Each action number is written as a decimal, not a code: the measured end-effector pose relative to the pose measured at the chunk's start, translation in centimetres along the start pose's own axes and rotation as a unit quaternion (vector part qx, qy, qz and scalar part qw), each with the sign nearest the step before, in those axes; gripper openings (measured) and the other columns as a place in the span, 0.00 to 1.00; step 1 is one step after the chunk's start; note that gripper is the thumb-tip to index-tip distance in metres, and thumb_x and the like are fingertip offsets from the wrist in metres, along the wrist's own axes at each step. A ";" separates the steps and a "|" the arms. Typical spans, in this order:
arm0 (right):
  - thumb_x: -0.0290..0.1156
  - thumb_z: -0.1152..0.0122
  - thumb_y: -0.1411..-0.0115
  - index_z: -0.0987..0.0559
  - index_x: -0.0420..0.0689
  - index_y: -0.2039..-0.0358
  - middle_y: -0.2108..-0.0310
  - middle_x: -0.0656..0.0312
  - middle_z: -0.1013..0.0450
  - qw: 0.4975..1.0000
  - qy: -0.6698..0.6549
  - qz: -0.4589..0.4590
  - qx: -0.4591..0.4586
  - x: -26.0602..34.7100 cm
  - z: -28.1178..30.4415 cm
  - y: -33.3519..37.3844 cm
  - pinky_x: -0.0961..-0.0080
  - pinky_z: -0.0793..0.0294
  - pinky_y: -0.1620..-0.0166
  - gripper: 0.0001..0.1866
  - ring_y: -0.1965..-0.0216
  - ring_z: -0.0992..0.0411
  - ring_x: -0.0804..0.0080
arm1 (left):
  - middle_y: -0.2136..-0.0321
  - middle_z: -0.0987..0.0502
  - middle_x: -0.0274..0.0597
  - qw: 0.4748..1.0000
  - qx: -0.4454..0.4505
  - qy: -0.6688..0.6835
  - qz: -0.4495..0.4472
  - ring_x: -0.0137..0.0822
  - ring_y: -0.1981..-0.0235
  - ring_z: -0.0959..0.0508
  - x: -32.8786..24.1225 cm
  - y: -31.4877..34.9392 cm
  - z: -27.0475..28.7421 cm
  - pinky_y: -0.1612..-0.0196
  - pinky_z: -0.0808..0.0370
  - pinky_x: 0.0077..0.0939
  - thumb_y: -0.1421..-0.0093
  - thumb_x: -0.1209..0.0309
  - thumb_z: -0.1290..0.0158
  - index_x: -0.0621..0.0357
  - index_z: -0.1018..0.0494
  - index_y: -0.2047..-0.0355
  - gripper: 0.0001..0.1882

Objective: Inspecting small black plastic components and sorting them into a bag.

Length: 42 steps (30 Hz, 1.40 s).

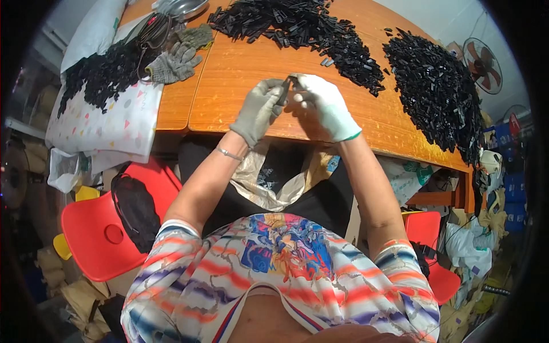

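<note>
Both gloved hands work one small black plastic piece (285, 86) over the orange table (240, 68), at centre frame.

The left hand (260, 108), in a grey glove, and the right hand (323, 106), in a white glove, pinch the piece between closed fingertips, meeting just above the table edge. It looks like fitting or splitting parts, mid-step. Heaps of black parts (320, 28) lie above and at the upper right; an open bag (269, 177) sits below the hands, a likely drop point calling for a steady grip.
</note>
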State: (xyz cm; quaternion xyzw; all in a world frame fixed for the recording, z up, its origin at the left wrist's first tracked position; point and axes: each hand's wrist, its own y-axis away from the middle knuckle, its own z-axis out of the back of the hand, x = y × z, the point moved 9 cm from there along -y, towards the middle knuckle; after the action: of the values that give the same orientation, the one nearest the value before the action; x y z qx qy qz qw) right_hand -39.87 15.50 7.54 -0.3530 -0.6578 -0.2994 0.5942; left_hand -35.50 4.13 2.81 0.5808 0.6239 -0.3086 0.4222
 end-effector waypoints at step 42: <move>0.28 0.42 0.47 0.21 0.51 0.58 0.64 0.56 0.28 0.673 0.700 0.172 -0.163 0.4 9.2 -8.4 0.64 0.26 0.63 0.15 0.63 0.26 0.55 | 0.62 0.24 0.46 0.733 0.000 -0.614 -0.294 0.47 0.60 0.24 -7.7 3.4 0.7 0.57 0.27 0.36 0.40 0.70 0.52 0.56 0.28 0.55 0.13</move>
State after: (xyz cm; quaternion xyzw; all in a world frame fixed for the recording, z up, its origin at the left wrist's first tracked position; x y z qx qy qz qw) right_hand -52.05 18.21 7.08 -0.2387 0.0827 -0.4537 0.8546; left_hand -32.26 0.41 9.71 0.0528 0.3687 -0.7066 0.6016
